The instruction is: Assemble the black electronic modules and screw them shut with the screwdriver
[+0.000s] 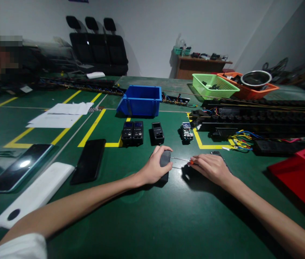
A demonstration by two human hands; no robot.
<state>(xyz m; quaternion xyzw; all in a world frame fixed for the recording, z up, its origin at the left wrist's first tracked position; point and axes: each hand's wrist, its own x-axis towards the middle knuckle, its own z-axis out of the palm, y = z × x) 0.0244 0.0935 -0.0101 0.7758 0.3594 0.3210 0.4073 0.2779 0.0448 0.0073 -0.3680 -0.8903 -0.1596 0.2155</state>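
My left hand [154,167] is closed around a black plastic box [165,158] resting on the green table [147,223]. In my right hand [209,166] is a screwdriver [181,159] with an orange handle end. Its thin metal shaft points left, and the tip meets or nearly meets the box's right side. A dark flat piece [218,154] lies partly hidden behind the right hand. Beyond the hands stand two joined black modules [132,133], a single black housing [157,133] with openings, and a bare circuit board assembly [186,131].
A blue bin [143,102] stands behind the modules. Two phones [89,162] and a white power bank-like slab [37,192] lie to the left, near papers [60,114]. On the right are a red bin [303,180], black rails with wires [249,118], and green [214,86] and orange baskets [263,92].
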